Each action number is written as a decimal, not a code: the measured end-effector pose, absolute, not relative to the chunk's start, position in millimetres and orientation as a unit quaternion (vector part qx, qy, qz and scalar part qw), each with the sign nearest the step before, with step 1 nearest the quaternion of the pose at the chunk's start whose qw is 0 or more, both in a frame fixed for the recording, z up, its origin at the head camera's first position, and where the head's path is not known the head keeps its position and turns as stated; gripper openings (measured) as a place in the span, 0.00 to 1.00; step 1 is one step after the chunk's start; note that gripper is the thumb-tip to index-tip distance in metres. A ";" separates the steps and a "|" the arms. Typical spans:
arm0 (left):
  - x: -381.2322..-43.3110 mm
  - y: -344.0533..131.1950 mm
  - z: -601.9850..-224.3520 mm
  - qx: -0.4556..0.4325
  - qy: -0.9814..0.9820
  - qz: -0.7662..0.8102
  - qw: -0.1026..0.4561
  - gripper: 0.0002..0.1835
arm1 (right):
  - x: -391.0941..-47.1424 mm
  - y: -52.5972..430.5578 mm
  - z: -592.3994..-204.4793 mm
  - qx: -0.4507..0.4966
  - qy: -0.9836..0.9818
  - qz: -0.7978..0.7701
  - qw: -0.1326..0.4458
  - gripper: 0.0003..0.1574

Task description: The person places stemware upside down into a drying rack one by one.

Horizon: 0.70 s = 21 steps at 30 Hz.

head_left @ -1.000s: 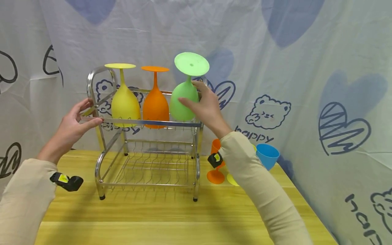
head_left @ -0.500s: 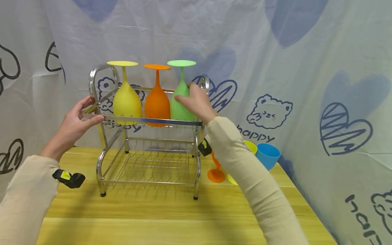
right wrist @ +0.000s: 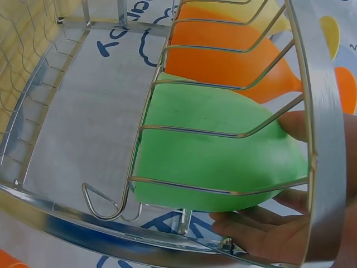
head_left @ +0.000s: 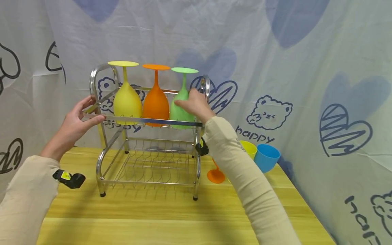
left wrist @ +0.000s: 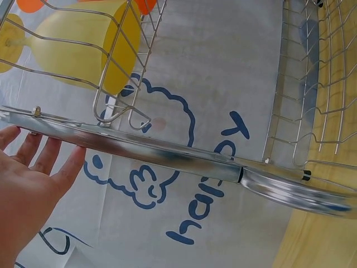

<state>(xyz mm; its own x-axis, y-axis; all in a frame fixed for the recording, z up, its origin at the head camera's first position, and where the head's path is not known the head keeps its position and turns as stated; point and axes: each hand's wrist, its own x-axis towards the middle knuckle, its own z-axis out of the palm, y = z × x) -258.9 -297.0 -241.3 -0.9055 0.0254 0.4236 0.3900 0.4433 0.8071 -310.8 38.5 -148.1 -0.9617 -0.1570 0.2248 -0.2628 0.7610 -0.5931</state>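
Observation:
A two-tier chrome dish rack [head_left: 153, 121] holds three plastic goblets upside down on its upper tier: yellow [head_left: 127, 103], orange [head_left: 156, 105] and light green [head_left: 181, 107]. My right hand [head_left: 197, 103] grips the green goblet, thumb on the front of its bowl and fingers behind. In the right wrist view the green goblet [right wrist: 212, 145] has its bowl against the wires, beside the orange one [right wrist: 228, 53]. My left hand [head_left: 71, 124] holds the rack's upper left side, thumb at the front rail; fingertips meet the side bar [left wrist: 134, 146] in the left wrist view.
On the wooden table [head_left: 153, 221], right of the rack, stand a blue cup [head_left: 267, 158], a yellow cup [head_left: 248, 148] and an orange goblet [head_left: 215, 176], partly behind my right sleeve. The rack's lower wire tier [head_left: 150, 166] is below. A printed curtain [head_left: 306, 119] hangs behind.
The green goblet has gone from tilted to upright, base up, and sunk lower into the upper tier. My right hand moved down and slightly left with it. My left hand stays at the rack.

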 end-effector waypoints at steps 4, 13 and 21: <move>-258.0 -296.6 -240.9 -0.127 -0.830 -0.513 0.179 0.43 | -309.0 39.2 -147.6 0.112 -0.934 0.333 0.069 0.36; -257.7 -295.7 -241.5 -0.125 -0.829 -0.516 0.178 0.42 | -286.3 50.6 -135.7 0.141 -0.939 0.309 0.057 0.48; -256.1 -289.6 -245.8 -0.128 -0.817 -0.527 0.196 0.39 | -251.6 81.1 -130.3 0.202 -0.911 0.346 0.101 0.35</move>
